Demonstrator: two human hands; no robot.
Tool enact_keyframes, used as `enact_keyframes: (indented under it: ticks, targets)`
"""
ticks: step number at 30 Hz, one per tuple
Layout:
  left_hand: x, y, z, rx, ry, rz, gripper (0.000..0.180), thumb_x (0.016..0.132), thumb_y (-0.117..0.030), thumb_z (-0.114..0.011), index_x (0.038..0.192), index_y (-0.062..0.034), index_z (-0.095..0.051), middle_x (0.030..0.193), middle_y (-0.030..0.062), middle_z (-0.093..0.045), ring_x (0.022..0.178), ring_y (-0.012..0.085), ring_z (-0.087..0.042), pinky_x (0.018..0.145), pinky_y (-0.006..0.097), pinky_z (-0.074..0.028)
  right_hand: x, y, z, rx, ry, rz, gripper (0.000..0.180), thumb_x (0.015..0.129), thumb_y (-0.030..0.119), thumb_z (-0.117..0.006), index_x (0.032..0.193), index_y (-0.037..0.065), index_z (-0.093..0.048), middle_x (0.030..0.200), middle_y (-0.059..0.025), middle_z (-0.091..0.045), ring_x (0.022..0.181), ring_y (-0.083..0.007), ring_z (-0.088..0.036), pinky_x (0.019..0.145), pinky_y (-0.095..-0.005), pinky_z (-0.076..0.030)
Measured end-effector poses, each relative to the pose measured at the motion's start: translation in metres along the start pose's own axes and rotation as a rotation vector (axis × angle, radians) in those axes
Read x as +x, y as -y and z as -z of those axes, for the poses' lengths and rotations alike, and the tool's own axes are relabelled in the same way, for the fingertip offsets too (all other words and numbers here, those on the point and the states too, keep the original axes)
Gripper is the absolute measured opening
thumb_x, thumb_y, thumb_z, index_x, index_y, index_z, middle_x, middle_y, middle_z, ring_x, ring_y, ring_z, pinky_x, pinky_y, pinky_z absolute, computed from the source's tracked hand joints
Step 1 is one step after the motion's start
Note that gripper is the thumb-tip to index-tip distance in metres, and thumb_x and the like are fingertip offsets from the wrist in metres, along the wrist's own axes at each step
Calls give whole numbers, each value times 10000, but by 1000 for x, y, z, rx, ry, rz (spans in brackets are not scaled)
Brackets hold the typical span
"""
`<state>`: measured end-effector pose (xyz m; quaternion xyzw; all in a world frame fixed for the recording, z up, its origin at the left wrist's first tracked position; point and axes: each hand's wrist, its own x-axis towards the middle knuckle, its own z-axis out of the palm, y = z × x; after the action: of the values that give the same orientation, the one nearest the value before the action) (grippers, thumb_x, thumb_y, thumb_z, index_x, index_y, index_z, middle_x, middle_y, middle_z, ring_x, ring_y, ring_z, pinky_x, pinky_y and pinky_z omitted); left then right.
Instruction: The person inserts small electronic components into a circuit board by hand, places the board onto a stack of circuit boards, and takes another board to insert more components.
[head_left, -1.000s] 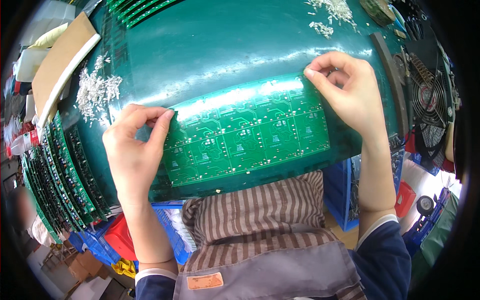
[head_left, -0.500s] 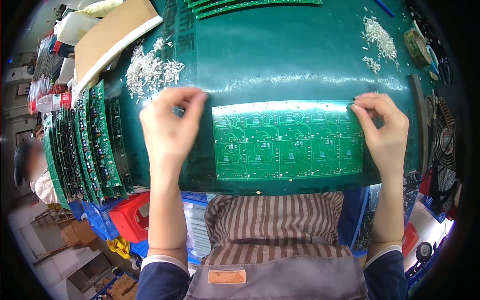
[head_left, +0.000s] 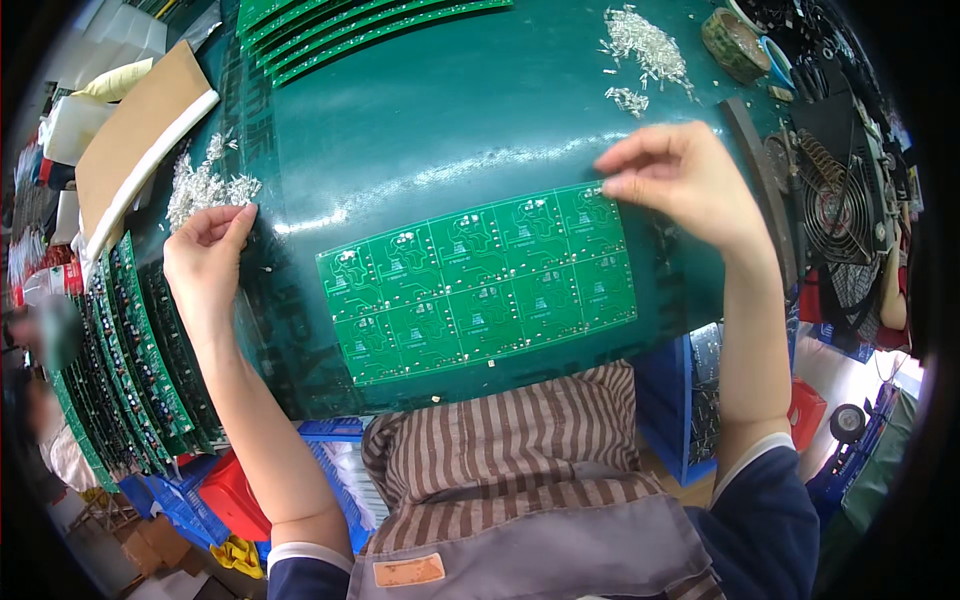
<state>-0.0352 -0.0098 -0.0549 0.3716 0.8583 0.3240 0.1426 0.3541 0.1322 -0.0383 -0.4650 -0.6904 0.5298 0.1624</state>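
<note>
A green printed circuit board panel lies slightly tilted on the green-covered bench, with a grid of repeated circuits. Just beyond its far right corner is my right hand. Its thumb tip is close to a small pale part at that corner, and a gap shows between thumb and index finger. My left hand is left of the panel, at the near edge of a pile of small clear, glassy parts. Thumb and index finger there are pinched together; whatever is between them is too small to make out.
Another pile of clear parts lies far right, beside a tape roll. Bare green boards are stacked at the back. Populated boards stand in a row at left, near a cardboard piece. A small fan is at right.
The view has shifted and turned, so the panel appears tilted and further left. My left hand has moved to the left pile. My right hand's thumb and index finger have parted at the panel's corner.
</note>
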Motion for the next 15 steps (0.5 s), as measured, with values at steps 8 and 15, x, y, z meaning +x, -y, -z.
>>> enact_keyframes:
  ticks: [8,15]
  targets:
    - [-1,-6,-5,60,-21,-6,243,836,-186,-801,977,10,-766,786,43,-726,710,64,-629,686,218,-498,52,-16,13,-652,-510,276,200,853,217,-755,905,28,-717,812,-142,-709,746,-267,-687,710,-364,-533]
    - [-2,-5,-5,93,-18,-58,208,857,-193,-770,959,-13,-756,780,36,-718,696,69,-629,692,233,-501,40,-24,8,-700,-503,380,139,851,125,-732,940,30,-685,935,-122,-705,859,-255,-655,772,-335,-509]
